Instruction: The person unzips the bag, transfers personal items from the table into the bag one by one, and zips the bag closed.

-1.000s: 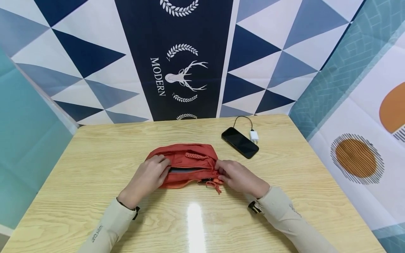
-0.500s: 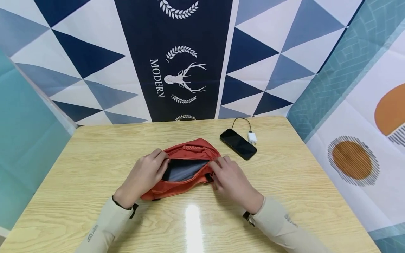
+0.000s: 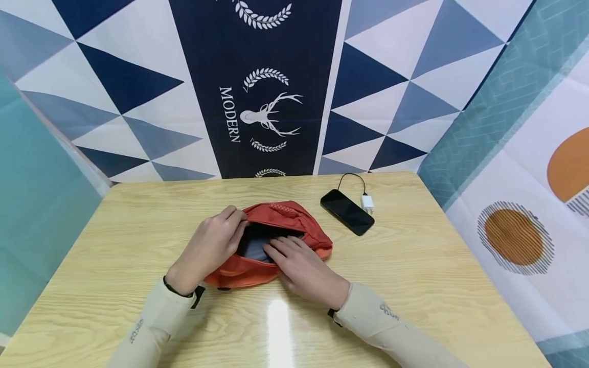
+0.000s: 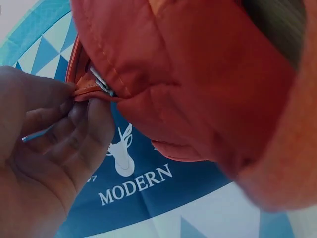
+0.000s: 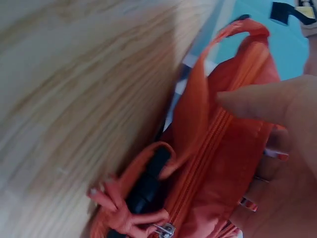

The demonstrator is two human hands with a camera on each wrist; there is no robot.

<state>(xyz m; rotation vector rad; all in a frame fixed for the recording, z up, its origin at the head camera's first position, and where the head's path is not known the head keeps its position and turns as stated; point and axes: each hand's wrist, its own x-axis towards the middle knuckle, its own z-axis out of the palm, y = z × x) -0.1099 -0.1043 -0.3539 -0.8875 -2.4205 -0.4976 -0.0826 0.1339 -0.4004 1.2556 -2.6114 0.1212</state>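
Note:
A red waist bag (image 3: 248,273) with orange straps lies unzipped on the table, its dark grey-blue lining showing through the wide opening. At the opening's left end, my left hand (image 3: 209,250) pinches the zipper edge between thumb and fingers, beside a metal zipper pull (image 4: 101,82). My right hand (image 3: 306,268) reaches over the near rim. Its fingers dip into the opening, while the thumb (image 5: 247,101) lies against the bag's outer front panel, near a second zipper. A black buckle (image 5: 148,178) and knotted orange cord (image 5: 116,208) hang nearby. The right fingertips are partly hidden inside.
Behind the bag to the right, a black smartphone (image 3: 347,212) lies on the wooden table (image 3: 414,266). A black cable joins it to a white charger plug (image 3: 367,203). A patterned cloth (image 3: 276,92) hangs behind the table.
The bag's opening has been pulled wide, baring the lining. My right hand has left the right end and moved left over the near rim, fingers inside. My left hand keeps its hold.

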